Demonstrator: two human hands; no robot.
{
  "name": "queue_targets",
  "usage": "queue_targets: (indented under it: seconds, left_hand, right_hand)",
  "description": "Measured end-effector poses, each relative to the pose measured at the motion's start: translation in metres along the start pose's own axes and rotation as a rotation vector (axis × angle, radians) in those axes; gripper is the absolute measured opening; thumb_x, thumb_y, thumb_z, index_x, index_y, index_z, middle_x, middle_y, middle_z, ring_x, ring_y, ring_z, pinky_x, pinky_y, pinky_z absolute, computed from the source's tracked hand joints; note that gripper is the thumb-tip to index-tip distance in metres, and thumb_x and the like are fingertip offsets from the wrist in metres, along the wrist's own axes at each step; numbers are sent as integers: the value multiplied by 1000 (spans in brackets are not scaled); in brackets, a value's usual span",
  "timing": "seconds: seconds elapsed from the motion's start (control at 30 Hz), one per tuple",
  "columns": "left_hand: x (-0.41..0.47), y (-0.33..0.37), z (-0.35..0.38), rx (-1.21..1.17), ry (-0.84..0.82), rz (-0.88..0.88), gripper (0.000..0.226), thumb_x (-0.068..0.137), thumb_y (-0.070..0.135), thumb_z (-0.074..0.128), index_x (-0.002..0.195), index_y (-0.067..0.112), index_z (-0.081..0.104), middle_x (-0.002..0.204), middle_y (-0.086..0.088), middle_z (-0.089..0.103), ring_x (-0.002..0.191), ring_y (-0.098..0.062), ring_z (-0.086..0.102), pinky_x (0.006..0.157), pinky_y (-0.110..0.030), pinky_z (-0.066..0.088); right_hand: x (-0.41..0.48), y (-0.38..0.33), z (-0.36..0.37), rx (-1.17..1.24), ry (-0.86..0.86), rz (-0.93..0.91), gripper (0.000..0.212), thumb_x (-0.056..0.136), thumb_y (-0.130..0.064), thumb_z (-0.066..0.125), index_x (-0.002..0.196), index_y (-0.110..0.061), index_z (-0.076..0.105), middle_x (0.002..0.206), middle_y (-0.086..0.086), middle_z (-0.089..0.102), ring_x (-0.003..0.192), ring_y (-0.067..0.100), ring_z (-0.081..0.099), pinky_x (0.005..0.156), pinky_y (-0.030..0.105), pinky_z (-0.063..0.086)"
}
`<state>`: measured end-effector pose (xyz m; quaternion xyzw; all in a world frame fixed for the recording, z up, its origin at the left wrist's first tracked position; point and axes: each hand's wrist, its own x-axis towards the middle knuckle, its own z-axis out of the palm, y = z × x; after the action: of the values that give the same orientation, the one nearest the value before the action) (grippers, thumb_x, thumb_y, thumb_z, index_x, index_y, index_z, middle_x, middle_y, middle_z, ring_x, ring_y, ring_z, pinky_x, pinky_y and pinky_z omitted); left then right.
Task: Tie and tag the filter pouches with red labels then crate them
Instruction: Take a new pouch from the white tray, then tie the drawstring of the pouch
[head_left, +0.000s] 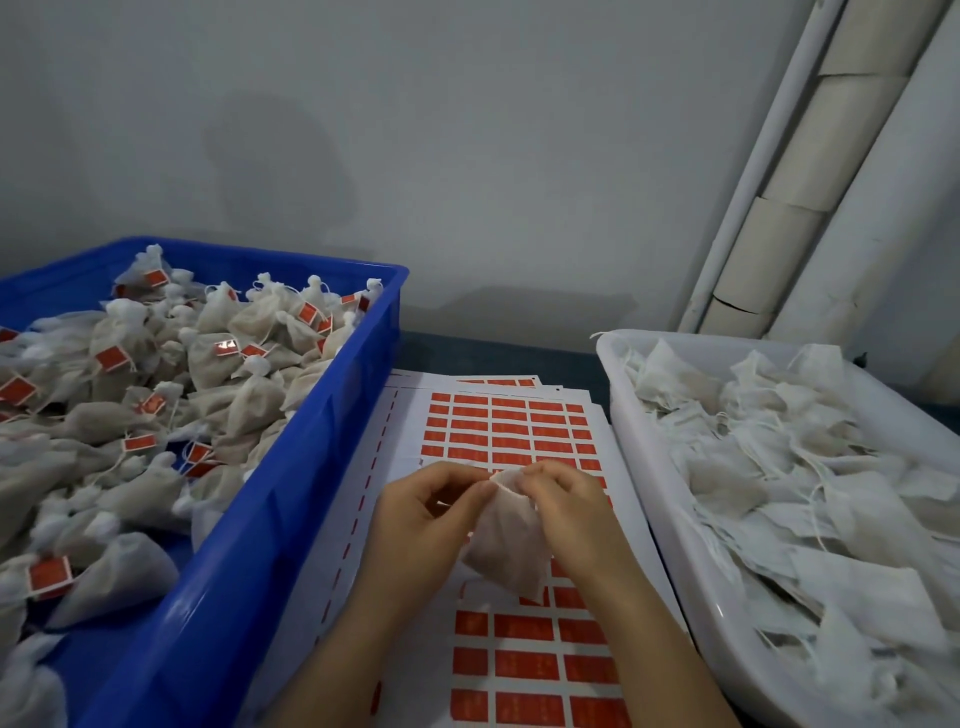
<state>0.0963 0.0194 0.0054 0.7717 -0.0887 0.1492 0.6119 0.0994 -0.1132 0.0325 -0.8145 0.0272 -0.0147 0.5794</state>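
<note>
A white filter pouch (506, 545) hangs between my two hands above a sheet of red labels (519, 431). My left hand (423, 512) pinches the left side of the pouch's top edge. My right hand (563, 501) pinches the right side of that edge, its fingers curled over the mouth. The blue crate (291, 467) on the left holds several tied pouches with red tags. On the right, a white tray (639, 452) is full of flat, untied pouches with loose strings.
More label sheets lie stacked under the top one, reaching toward the wall. A grey wall stands close behind the table. White pipes and cardboard tubes (810, 171) lean in the far right corner.
</note>
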Motion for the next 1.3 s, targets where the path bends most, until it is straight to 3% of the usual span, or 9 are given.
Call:
queue_targets:
  seconds: [0.07, 0.17, 0.3, 0.47, 0.6, 0.77, 1.0, 1.13, 1.3]
  left_hand:
    - [1, 2, -1, -44, 17, -15, 11, 81, 17, 66, 80, 28, 67, 74, 17, 68, 74, -1, 65, 58, -10, 50]
    - [1, 5, -2, -146, 14, -24, 9, 80, 15, 65, 80, 23, 69, 73, 13, 70, 69, -4, 66, 55, -10, 49]
    - [0, 5, -4, -205, -10, -26, 13, 84, 10, 60, 82, 19, 68, 75, 9, 70, 72, -6, 67, 59, -11, 50]
    - [2, 6, -5, -202, 6, -29, 12, 87, 10, 57, 81, 14, 66, 72, 8, 67, 70, -8, 64, 59, -13, 51]
    - [2, 7, -5, -143, 51, -1, 14, 89, 10, 55, 78, 15, 62, 69, 13, 65, 67, -5, 62, 58, -11, 49]
    - [5, 7, -11, -151, 211, -28, 16, 92, 13, 51, 78, 16, 59, 64, 15, 61, 63, -2, 59, 56, -10, 48]
    - [5, 9, -13, -117, 332, 22, 19, 92, 14, 51, 77, 24, 57, 67, 17, 62, 65, -1, 59, 55, -6, 46]
    - [5, 10, -15, -176, 291, 21, 17, 91, 13, 51, 78, 21, 58, 67, 15, 62, 64, -3, 60, 58, -9, 49]
    - [0, 16, -11, -307, 75, 18, 15, 76, 32, 56, 76, 19, 64, 67, 7, 65, 64, -9, 63, 58, -12, 50]
  right_hand:
    - [-4, -3, -1, 35, -18, -52, 14, 92, -41, 47, 80, -37, 54, 82, -30, 51, 77, -4, 54, 49, 4, 41]
    - [-11, -3, 2, 12, -122, -224, 26, 73, -60, 47, 94, -47, 53, 92, -40, 53, 90, -17, 54, 65, -1, 43]
    - [-13, 1, 7, -14, -75, -325, 22, 76, -40, 69, 91, -52, 57, 90, -48, 55, 96, -20, 52, 70, -2, 43]
    - [-11, 4, 6, -21, -50, -427, 26, 80, -29, 68, 89, -52, 58, 82, -48, 56, 92, -21, 54, 72, -1, 42]
    - [-9, 10, 6, -119, 23, -503, 14, 84, -21, 66, 94, -29, 69, 86, -35, 58, 91, -16, 56, 72, -1, 42]
    - [-9, 9, 2, -172, 68, -479, 22, 85, -25, 64, 74, -42, 55, 80, -33, 56, 90, -15, 52, 68, -3, 40]
    - [-4, 11, -4, -264, 23, -470, 13, 86, -38, 60, 76, -44, 53, 92, -31, 55, 98, -12, 47, 76, 6, 39]
    - [-3, 14, -8, -299, 29, -524, 17, 86, -34, 61, 77, -45, 51, 92, -29, 54, 96, -7, 50, 77, 6, 41]
    - [-5, 17, -8, -337, 90, -540, 22, 85, -25, 64, 87, -44, 53, 94, -27, 54, 90, 0, 55, 81, 15, 47]
